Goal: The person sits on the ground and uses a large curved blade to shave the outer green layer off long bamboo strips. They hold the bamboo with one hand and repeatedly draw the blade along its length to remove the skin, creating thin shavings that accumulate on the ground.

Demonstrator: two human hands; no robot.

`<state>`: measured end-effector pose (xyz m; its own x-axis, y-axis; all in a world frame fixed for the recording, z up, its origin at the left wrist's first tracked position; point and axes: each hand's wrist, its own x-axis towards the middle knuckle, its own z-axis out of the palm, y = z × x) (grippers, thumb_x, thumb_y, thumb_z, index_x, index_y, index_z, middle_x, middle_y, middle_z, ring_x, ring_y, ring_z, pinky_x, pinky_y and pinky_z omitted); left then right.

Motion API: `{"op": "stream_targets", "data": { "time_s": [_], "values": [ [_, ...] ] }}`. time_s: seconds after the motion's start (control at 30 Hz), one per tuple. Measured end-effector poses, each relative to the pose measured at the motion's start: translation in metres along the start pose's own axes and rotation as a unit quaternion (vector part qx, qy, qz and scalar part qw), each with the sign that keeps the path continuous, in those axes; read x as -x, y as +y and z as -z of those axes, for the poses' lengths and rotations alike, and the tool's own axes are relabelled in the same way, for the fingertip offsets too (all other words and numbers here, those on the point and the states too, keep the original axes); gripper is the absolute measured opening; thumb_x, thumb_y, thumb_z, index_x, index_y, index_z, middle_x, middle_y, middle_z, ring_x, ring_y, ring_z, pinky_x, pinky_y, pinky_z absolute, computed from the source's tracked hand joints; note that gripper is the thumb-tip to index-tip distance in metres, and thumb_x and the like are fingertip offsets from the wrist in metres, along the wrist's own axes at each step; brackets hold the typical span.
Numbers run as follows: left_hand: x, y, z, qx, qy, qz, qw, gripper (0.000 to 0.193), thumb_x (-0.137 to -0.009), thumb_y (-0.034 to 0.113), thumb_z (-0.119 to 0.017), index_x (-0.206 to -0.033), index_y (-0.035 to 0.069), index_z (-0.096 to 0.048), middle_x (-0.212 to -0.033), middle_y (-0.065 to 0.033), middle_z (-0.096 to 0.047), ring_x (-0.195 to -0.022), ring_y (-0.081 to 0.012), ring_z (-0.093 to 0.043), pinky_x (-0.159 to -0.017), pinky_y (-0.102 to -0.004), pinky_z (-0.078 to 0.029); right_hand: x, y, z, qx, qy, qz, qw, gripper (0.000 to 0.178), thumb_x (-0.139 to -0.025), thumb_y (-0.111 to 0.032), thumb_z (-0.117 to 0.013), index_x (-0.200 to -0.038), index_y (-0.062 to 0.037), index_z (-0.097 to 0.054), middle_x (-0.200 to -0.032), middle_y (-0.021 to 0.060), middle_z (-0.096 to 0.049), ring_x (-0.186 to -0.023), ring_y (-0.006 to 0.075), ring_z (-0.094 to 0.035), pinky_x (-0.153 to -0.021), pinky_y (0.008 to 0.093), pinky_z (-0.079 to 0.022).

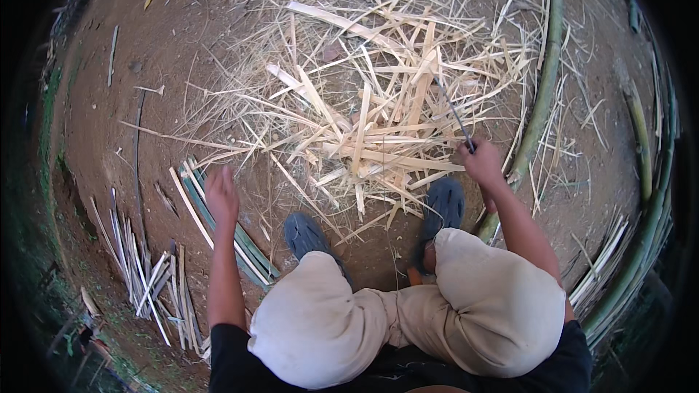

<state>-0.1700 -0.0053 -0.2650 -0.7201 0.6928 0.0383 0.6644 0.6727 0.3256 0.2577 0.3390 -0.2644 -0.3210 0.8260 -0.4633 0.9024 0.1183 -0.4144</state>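
Observation:
My right hand [481,163] is wrapped round a knife, in front of my right foot. The dark, thin blade [455,110] points up and left over a heap of pale shavings. Part of a brownish handle shows below the fist. My left hand [222,195] is beside and partly over a small bundle of split bamboo strips [251,251], some green and some pale, lying on the ground left of my left foot. Its fingers are bent and close together; whatever lies under them is hidden.
Pale bamboo shavings [359,135] cover the ground ahead of my feet. A long green bamboo pole [542,105] curves along the right, with more poles [644,262] farther out. Thin sticks [138,262] lie at the lower left. Both dark shoes [444,204] stand near the shavings.

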Motion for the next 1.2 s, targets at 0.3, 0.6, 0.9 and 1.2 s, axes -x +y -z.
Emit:
{"op": "stream_targets", "data": {
  "time_s": [0.3, 0.6, 0.9, 1.2],
  "values": [
    [-0.327, 0.197, -0.160, 0.054, -0.185, 0.133, 0.972, 0.059, -0.084, 0.047, -0.066, -0.107, -0.007, -0.059, -0.085, -0.0183, -0.069, -0.064, -0.0305, -0.068, -0.062, -0.0374, -0.055, 0.056, 0.044, 0.003, -0.035, -0.048, -0.058, 0.997, 0.019, -0.081, -0.018, -0.065, -0.088, 0.0003, -0.064, -0.070, 0.0246, -0.061, -0.069, 0.0427, -0.062, -0.066, 0.0470, -0.049],
    [-0.352, 0.240, -0.292, 0.244, 0.002, 0.467, 0.850, 0.092, -0.062, 0.020, -0.088, -0.126, -0.007, -0.028, -0.115, -0.0248, -0.059, -0.099, -0.0326, -0.065, -0.085, -0.0345, -0.057, 0.091, 0.056, 0.019, -0.096, -0.032, -0.122, 0.987, 0.018, -0.084, -0.015, -0.063, -0.081, 0.0021, -0.060, -0.065, 0.0225, -0.059, -0.062, 0.0412, -0.061, -0.058, 0.0437, -0.047],
    [-0.309, 0.270, -0.173, 0.519, -0.028, 0.325, 0.790, 0.042, -0.075, 0.015, -0.076, -0.108, -0.003, -0.056, -0.100, -0.0094, -0.061, -0.081, -0.0183, -0.060, -0.067, -0.0315, -0.046, 0.077, 0.067, 0.019, -0.098, 0.011, -0.128, 0.987, 0.021, -0.086, -0.019, -0.063, -0.083, 0.0013, -0.063, -0.058, 0.0180, -0.055, -0.052, 0.0303, -0.056, -0.054, 0.0393, -0.043],
    [-0.190, 0.320, 0.041, 0.456, 0.088, -0.223, 0.857, 0.016, -0.095, 0.018, -0.059, -0.100, 0.002, -0.062, -0.090, -0.0055, -0.066, -0.092, -0.0129, -0.061, -0.080, -0.0299, -0.047, 0.062, 0.058, 0.029, -0.123, 0.067, -0.021, 0.990, 0.025, -0.087, -0.022, -0.063, -0.089, 0.0028, -0.065, -0.058, 0.0162, -0.055, -0.050, 0.0242, -0.052, -0.053, 0.0383, -0.042]
  ]
}}
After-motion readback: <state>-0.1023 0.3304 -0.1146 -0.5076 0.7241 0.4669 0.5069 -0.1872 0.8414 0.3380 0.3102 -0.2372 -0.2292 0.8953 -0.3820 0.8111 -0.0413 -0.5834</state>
